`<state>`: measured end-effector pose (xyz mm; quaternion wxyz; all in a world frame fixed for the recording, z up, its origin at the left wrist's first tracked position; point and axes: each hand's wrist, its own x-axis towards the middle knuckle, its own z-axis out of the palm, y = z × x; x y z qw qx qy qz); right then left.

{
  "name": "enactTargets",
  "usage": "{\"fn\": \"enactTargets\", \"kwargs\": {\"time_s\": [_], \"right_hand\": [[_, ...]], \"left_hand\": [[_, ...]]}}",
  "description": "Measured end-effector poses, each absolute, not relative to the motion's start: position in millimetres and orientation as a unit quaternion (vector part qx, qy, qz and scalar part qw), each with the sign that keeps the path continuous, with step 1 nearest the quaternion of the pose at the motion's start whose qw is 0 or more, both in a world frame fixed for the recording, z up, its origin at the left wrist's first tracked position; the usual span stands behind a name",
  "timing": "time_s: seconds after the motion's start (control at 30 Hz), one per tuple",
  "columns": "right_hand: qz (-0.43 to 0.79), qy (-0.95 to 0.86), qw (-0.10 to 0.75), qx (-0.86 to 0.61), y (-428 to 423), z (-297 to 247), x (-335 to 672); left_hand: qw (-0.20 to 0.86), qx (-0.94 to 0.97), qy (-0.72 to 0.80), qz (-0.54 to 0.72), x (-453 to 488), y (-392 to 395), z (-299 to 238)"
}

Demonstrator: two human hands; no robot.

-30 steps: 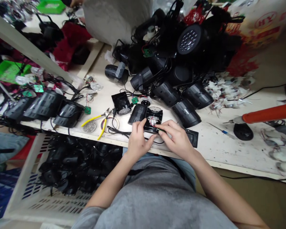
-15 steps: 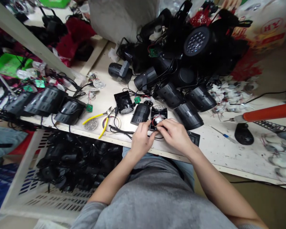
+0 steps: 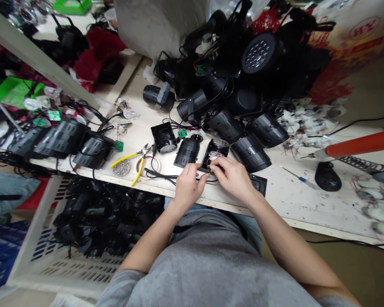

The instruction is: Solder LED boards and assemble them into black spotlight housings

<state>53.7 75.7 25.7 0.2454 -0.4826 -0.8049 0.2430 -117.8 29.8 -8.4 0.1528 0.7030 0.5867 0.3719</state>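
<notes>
Black spotlight housing [image 3: 215, 148], open with its red wires [image 3: 211, 160] showing, now sits turned at an angle near the near edge of the counter [image 3: 275, 200], its far end swung to the right, where a moment ago it lay squarer to that edge. The 2 hands are together on it: the left hand [image 3: 188, 184] grips its near left corner, while the fingertips [image 3: 218, 168] of the right hand [image 3: 235, 180] reach in among the wires, though what they pinch is hidden. Just left of the housing lies a black cylindrical lamp body [image 3: 187, 152], then yellow-handled pliers [image 3: 137, 164] and a roll of masking tape [image 3: 146, 169]. A heap of black spot lamps [image 3: 243, 85] fills the far side, an orange-handled soldering iron [image 3: 361, 144] lies to the right, and a plastic crate [image 3: 35, 260] of black lamps sits beyond the near edge, to the left.
</notes>
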Motion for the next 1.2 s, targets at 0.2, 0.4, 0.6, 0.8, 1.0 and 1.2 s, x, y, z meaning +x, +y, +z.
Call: {"fn": "enactTargets", "kwargs": {"time_s": [0.2, 0.4, 0.6, 0.8, 1.0, 1.2], "right_hand": [[0.229, -0.800, 0.259, -0.491, 71.4, 25.4, 51.5], [0.222, -0.780, 0.295, -0.505, 71.4, 19.2, 54.6], [0.231, -0.778, 0.288, -0.508, 72.7, 12.6, 55.1], [0.238, -0.778, 0.305, -0.495, 71.8, 14.2, 57.1], [0.238, -0.771, 0.322, -0.495, 70.1, 14.6, 59.5], [0.241, -0.780, 0.317, -0.483, 65.8, 13.0, 59.0]], "left_hand": [[0.203, 0.695, 0.585, 0.365, -118.7, 34.1, -4.4], [0.259, 0.666, 0.608, 0.346, -118.4, 36.7, 2.8], [0.300, 0.631, 0.635, 0.329, -110.9, 57.3, 21.3], [0.378, 0.611, 0.641, 0.269, -102.5, 89.1, 22.0], [0.453, 0.537, 0.651, 0.287, -100.7, 82.2, 10.8], [0.412, 0.571, 0.645, 0.296, -102.1, 75.1, 12.5]]}}
